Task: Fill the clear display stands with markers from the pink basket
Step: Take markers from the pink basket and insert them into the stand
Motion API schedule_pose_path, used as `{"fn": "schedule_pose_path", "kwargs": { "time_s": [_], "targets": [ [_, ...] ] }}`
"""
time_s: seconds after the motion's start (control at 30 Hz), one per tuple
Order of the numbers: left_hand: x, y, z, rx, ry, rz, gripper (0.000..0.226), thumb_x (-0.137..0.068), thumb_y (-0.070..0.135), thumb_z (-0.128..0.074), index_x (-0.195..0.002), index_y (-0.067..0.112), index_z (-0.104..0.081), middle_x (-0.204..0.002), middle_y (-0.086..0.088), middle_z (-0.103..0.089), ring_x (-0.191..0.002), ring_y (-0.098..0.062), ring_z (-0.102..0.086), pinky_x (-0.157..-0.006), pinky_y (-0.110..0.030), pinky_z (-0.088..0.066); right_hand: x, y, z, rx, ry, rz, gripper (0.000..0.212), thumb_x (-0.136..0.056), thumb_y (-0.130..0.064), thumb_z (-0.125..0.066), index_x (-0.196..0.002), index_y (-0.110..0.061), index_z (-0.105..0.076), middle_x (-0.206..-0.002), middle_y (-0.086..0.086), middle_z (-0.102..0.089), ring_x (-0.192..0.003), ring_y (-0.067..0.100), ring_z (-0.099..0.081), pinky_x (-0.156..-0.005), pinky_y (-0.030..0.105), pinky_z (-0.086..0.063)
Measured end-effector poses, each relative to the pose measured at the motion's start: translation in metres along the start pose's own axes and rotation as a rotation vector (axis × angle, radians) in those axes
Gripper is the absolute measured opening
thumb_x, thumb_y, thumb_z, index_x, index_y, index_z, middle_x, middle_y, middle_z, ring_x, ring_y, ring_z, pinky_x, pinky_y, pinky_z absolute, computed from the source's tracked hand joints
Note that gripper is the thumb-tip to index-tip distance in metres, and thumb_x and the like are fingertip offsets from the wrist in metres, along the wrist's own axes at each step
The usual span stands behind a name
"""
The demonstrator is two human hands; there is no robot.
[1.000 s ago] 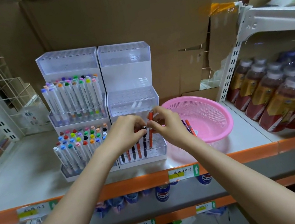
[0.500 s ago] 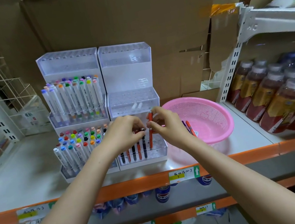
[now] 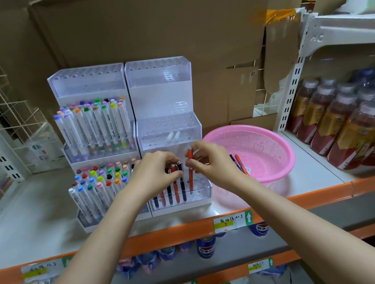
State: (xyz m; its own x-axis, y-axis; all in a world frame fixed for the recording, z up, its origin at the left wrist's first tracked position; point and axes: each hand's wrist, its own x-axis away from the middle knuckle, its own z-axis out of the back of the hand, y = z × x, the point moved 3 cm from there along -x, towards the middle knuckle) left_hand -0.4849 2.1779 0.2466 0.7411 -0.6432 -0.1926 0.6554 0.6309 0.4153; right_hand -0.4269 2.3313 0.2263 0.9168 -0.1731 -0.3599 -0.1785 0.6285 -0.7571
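Markers stand in the front row of the right stand. The right hand pinches an orange marker and holds it upright, with its low end down in that row. The left hand pinches the top of a dark marker just beside it. The basket sits just right of the stand with 2 pens in it. The left stand holds bright markers on 2 steps. Bottles fill the far right of the shelf. Cardboard stands behind.
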Motion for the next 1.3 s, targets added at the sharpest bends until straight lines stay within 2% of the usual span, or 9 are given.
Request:
{"fn": "schedule_pose_path", "kwargs": {
  "time_s": [0.37,0.5,0.53,0.63,0.7,0.97,1.1,1.3],
  "targets": [
    [0.002,0.006,-0.001,0.013,0.037,0.001,0.017,-0.085,0.039,-0.066,-0.093,0.025,-0.070,-0.088,0.012,-0.068,-0.085,-0.011,-0.062,-0.082,-0.044,-0.050,0.006,-0.002,-0.002,0.049,-0.043,0.013,0.011,-0.088,-0.013,-0.069,-0.087,-0.017,-0.058,-0.080,0.004,-0.070,-0.076,0.015,-0.069,-0.072,0.033,-0.058],
    [0.002,0.005,0.000,0.023,0.042,0.002,0.021,-0.083,0.043,-0.067,-0.095,0.025,-0.070,-0.092,0.009,-0.070,-0.088,-0.012,-0.063,-0.082,-0.042,-0.051,0.007,0.002,-0.004,0.084,-0.069,0.007,0.009,-0.088,-0.011,-0.069,-0.090,-0.007,-0.062,-0.078,0.003,-0.068,-0.074,0.015,-0.067,-0.065,0.016,-0.051],
    [0.003,0.005,0.001,0.024,0.044,0.003,0.023,-0.082,0.043,-0.067,-0.096,0.025,-0.070,-0.094,0.008,-0.071,-0.091,-0.013,-0.063,-0.083,-0.041,-0.051,0.007,0.003,-0.005,0.093,-0.070,0.007,0.010,-0.087,-0.011,-0.069,-0.091,-0.005,-0.062,-0.076,0.002,-0.067,-0.073,0.015,-0.067,-0.064,0.017,-0.050],
    [0.004,0.004,0.002,0.033,0.047,0.004,0.025,-0.082,0.041,-0.068,-0.101,0.025,-0.069,-0.098,0.007,-0.071,-0.094,-0.013,-0.063,-0.085,-0.040,-0.051,0.006,0.005,-0.005,0.104,-0.065,0.008,0.012,-0.087,-0.011,-0.070,-0.088,-0.002,-0.062,-0.078,0.008,-0.071,-0.074,0.020,-0.069,-0.068,0.033,-0.055],
    [0.004,0.003,0.002,0.043,0.048,0.007,0.026,-0.082,0.040,-0.068,-0.103,0.026,-0.068,-0.099,0.007,-0.070,-0.095,-0.012,-0.063,-0.086,-0.041,-0.051,0.006,0.006,-0.005,0.114,-0.069,0.010,0.013,-0.087,-0.011,-0.070,-0.088,-0.001,-0.062,-0.079,0.010,-0.071,-0.075,0.021,-0.069,-0.069,0.037,-0.055],
    [0.006,0.003,0.002,0.063,0.063,0.015,0.027,-0.082,0.037,-0.069,-0.107,0.027,-0.065,-0.101,0.008,-0.069,-0.096,-0.010,-0.062,-0.090,-0.044,-0.049,0.001,0.005,-0.005,0.193,-0.090,0.037,0.013,-0.084,-0.009,-0.072,-0.084,0.000,-0.063,-0.079,0.012,-0.071,-0.078,0.025,-0.069,-0.068,0.037,-0.054],
    [0.007,0.003,0.002,0.068,0.068,0.018,0.026,-0.082,0.037,-0.069,-0.106,0.029,-0.065,-0.100,0.009,-0.069,-0.096,-0.010,-0.062,-0.090,-0.044,-0.049,0.003,0.010,-0.011,0.213,-0.100,0.021,0.020,-0.085,-0.015,-0.073,-0.082,0.000,-0.061,-0.077,0.014,-0.070,-0.075,0.026,-0.069,-0.067,0.043,-0.054],
    [0.007,0.004,0.001,0.054,0.056,0.017,0.029,-0.082,0.038,-0.069,-0.109,0.028,-0.065,-0.104,0.008,-0.069,-0.099,-0.009,-0.062,-0.089,-0.042,-0.051,0.003,0.010,-0.008,0.222,-0.112,0.015,0.022,-0.085,-0.022,-0.073,-0.082,-0.003,-0.064,-0.077,0.010,-0.070,-0.074,0.022,-0.067,-0.069,0.040,-0.055]
  ]
}}
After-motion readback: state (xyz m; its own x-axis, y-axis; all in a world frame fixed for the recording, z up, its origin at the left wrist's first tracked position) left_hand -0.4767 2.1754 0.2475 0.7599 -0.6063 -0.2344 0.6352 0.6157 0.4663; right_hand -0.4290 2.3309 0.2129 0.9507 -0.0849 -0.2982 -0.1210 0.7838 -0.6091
